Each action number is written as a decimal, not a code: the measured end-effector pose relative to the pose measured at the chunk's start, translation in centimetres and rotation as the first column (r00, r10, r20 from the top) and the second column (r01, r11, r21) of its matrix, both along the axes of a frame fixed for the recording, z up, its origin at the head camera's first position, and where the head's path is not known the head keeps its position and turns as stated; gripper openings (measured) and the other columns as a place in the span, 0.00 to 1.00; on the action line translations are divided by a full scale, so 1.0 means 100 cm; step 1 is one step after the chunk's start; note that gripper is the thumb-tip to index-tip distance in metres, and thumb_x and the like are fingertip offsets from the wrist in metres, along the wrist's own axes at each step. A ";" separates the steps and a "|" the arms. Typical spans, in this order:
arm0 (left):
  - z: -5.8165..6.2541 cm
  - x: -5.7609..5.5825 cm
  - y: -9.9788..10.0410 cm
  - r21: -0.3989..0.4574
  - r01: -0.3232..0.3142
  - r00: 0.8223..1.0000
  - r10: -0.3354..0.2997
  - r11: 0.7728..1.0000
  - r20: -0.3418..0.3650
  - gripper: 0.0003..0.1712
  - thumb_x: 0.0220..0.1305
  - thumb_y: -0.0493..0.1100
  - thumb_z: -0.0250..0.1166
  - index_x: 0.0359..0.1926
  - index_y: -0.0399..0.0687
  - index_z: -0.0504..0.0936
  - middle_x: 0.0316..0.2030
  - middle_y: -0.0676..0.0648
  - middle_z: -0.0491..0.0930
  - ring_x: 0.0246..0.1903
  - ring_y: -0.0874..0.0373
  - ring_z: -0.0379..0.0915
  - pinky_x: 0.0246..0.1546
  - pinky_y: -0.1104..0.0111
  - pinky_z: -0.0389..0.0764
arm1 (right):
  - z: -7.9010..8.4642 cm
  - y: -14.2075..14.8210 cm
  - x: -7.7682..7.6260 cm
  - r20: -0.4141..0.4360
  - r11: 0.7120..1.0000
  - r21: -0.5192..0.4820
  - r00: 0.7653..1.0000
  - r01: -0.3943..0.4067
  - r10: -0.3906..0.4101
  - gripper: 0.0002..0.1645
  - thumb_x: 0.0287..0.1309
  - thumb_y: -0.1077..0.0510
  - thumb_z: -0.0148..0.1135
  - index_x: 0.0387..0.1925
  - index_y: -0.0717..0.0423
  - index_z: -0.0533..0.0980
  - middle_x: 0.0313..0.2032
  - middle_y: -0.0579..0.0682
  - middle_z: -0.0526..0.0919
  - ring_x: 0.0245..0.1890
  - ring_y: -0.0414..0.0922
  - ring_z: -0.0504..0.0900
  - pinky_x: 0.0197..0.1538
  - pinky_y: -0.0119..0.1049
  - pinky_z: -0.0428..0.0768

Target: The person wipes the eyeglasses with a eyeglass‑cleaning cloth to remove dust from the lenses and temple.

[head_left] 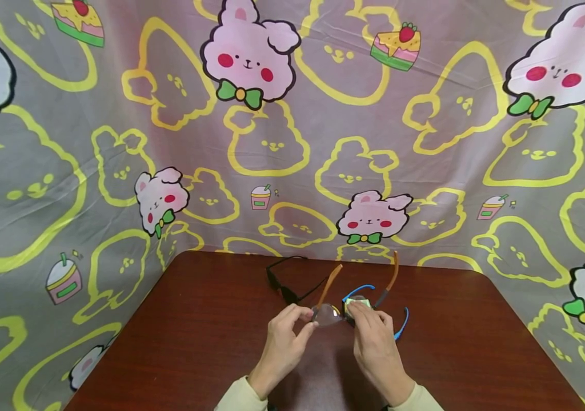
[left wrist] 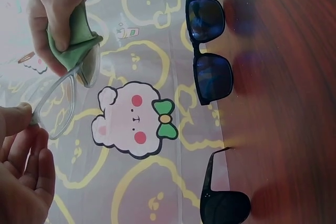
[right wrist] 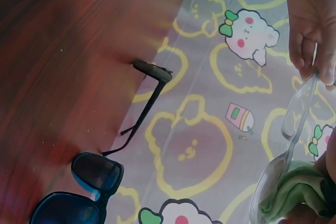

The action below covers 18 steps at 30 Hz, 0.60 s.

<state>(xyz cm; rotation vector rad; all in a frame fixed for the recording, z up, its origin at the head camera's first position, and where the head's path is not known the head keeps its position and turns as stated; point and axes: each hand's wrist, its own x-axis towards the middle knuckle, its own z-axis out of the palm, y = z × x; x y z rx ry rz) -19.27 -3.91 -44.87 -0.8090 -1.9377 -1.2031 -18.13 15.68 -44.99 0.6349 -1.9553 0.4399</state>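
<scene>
Clear-framed eyeglasses [head_left: 327, 315] with brown temple tips are held up over the table between both hands. My left hand [head_left: 283, 337] pinches them at the left hinge corner, thumb below and fingers above. On the other side, my right hand [head_left: 379, 345] holds a green cloth [left wrist: 79, 38] folded over the right lens. In the right wrist view the cloth [right wrist: 296, 187] bunches around that lens, while the left lens [right wrist: 299, 111] is bare. Part of the right lens is hidden by cloth and fingers.
Black sunglasses [head_left: 288, 294] lie farther back on the brown table [head_left: 210, 325], left of the eyeglasses. Sunglasses with blue temples [head_left: 402, 325] and dark blue lenses [left wrist: 212, 77] lie behind the right hand. A cartoon-printed curtain [head_left: 272, 228] borders the table at the back and sides.
</scene>
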 end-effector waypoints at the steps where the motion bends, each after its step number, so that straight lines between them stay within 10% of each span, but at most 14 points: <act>1: 0.000 0.000 0.000 0.003 -0.005 1.000 0.005 1.000 0.018 0.09 0.51 0.34 0.71 0.32 0.48 0.80 0.29 0.55 0.78 0.31 0.66 0.75 0.32 0.67 0.77 | 0.000 0.000 0.000 -0.002 1.000 -0.004 1.000 -0.009 0.009 0.23 0.70 0.61 0.35 0.42 0.65 0.78 0.43 0.57 0.82 0.43 0.51 0.80 0.39 0.48 0.69; 18: 0.000 0.000 0.001 0.030 0.001 0.998 -0.003 1.000 0.065 0.10 0.50 0.35 0.72 0.32 0.47 0.80 0.29 0.55 0.77 0.32 0.65 0.75 0.33 0.62 0.78 | 0.001 -0.003 0.001 -0.128 0.990 -0.026 0.982 -0.142 0.138 0.20 0.70 0.62 0.40 0.42 0.69 0.79 0.43 0.61 0.81 0.42 0.56 0.80 0.45 0.44 0.71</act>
